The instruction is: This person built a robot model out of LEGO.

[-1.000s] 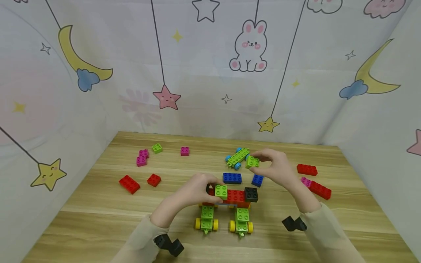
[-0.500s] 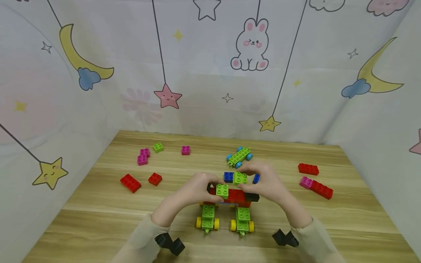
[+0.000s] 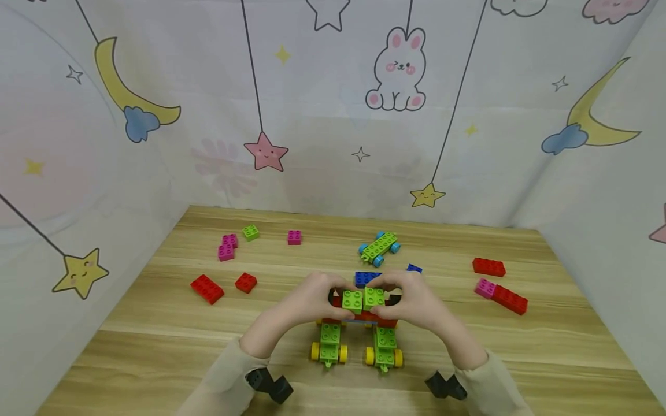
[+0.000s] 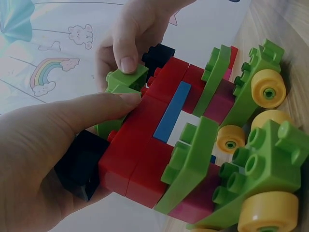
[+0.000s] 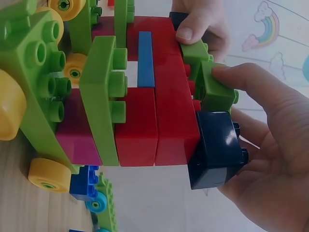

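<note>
In the head view my left hand (image 3: 317, 297) pinches a lime-green 2x2 brick (image 3: 352, 301) on top of a toy-brick structure. Beside it, my right hand (image 3: 416, 300) pinches a second lime-green brick (image 5: 217, 89), with red studs showing below it in the right wrist view. The structure's upper layers are red bricks (image 4: 140, 125), with a blue strip (image 4: 172, 111) bridging them underneath. Black bricks stand at both ends, one (image 4: 82, 159) by my left palm, the other (image 5: 217, 145) by my right. Green wheeled bases (image 3: 330, 341) with yellow wheels carry everything.
Behind the structure lie blue bricks (image 3: 367, 279) and a green car base (image 3: 380, 247) with blue wheels. Red bricks (image 3: 207, 289) and pink bricks (image 3: 226, 251) are scattered to the left. On the right are a red brick (image 3: 489, 267) and a joined pink-and-red piece (image 3: 509, 299).
My right hand has come left and down with its green brick, from near the blue-wheeled base to beside the other green brick. My left hand has kept its place.
</note>
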A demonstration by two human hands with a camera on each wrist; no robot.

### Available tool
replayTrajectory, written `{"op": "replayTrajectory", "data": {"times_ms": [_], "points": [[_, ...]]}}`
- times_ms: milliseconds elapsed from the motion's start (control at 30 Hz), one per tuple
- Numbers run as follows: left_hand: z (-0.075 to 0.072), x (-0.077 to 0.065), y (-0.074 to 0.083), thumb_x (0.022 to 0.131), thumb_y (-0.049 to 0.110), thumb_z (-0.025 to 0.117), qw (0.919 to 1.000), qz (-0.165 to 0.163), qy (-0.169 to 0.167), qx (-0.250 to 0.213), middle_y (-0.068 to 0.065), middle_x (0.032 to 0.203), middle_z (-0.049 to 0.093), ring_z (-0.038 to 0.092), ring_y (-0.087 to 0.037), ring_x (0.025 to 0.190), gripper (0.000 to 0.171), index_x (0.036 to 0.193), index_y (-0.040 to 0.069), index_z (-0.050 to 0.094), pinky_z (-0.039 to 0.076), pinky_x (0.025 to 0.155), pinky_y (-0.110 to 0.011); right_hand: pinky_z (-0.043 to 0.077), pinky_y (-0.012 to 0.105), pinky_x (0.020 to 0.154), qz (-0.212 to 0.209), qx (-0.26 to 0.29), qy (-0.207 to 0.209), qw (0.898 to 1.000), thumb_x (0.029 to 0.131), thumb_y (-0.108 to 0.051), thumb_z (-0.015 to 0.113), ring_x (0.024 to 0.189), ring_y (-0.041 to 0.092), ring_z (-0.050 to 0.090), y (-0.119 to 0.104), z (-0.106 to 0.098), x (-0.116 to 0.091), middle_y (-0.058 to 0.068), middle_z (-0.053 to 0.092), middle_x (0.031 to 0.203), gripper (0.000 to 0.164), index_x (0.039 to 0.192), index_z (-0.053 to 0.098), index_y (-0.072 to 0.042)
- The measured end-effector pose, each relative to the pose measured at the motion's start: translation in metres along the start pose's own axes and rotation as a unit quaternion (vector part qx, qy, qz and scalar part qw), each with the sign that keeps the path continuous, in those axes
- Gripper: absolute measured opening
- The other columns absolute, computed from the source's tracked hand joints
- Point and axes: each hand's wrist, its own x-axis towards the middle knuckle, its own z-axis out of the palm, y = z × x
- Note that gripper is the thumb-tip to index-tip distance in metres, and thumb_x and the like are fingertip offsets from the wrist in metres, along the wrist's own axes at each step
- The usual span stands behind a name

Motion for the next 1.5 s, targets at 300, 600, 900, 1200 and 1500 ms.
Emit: {"op": "replayTrajectory", "data": {"times_ms": [300, 600, 900, 1200, 1500], "points": [[-0.0006, -0.0002, 0.0015, 0.08, 0.021, 0.082, 1.0, 0.0, -0.001, -0.003, -0.004, 0.107, 0.072, 0.059, -0.012, 0.085, 0.04, 0.116, 0.008, 0.071, 0.05, 0.071, -0.021, 0.055, 0.027, 0.077, -0.003, -0.008, -0.007, 1.0, 0.079, -0.014, 0.079, 0.09, 0.013, 0.063, 0.0, 0.0038, 0.0001, 0.002, 0.073, 0.105, 0.03, 0.109, 0.073, -0.01], [0.0003, 0.0003, -0.0002, 0.08, 0.022, 0.082, 1.0, 0.005, 0.002, 0.004, -0.004, 0.107, 0.072, 0.06, -0.012, 0.085, 0.04, 0.116, 0.008, 0.072, 0.05, 0.072, -0.021, 0.055, 0.025, 0.076, -0.014, -0.012, -0.01, 1.0, 0.079, -0.01, 0.078, 0.086, 0.009, 0.061, 0.0005, 0.0057, 0.0015, 0.002, 0.073, 0.105, 0.03, 0.109, 0.074, -0.009], [0.0006, -0.0001, -0.0014, 0.08, 0.021, 0.082, 1.0, 0.007, 0.0, -0.003, -0.004, 0.107, 0.072, 0.059, -0.011, 0.083, 0.04, 0.116, 0.007, 0.072, 0.05, 0.07, -0.02, 0.055, 0.022, 0.072, -0.009, -0.024, -0.016, 1.0, 0.079, -0.011, 0.079, 0.082, 0.01, 0.06, -0.0002, 0.006, 0.002, 0.005, 0.073, 0.103, 0.03, 0.108, 0.074, -0.007], [0.0, 0.0006, -0.0002, 0.08, 0.02, 0.082, 0.9999, 0.009, 0.0, -0.01, -0.005, 0.106, 0.072, 0.058, -0.009, 0.081, 0.04, 0.116, 0.007, 0.071, 0.049, 0.068, -0.019, 0.055, 0.021, 0.072, -0.007, -0.028, -0.023, 0.999, 0.08, -0.014, 0.08, 0.081, 0.006, 0.061, 0.0008, 0.0058, 0.0039, 0.005, 0.074, 0.104, 0.03, 0.108, 0.074, -0.007], [0.0001, 0.0004, 0.0005, 0.08, 0.02, 0.082, 0.9999, 0.001, -0.001, -0.011, -0.004, 0.106, 0.072, 0.057, -0.009, 0.081, 0.039, 0.116, 0.007, 0.072, 0.049, 0.07, -0.02, 0.055, 0.021, 0.072, 0.006, -0.021, -0.031, 0.999, 0.08, -0.015, 0.08, 0.081, 0.007, 0.063, 0.0004, 0.0051, 0.0037, 0.006, 0.073, 0.104, 0.03, 0.108, 0.074, -0.007]]}}
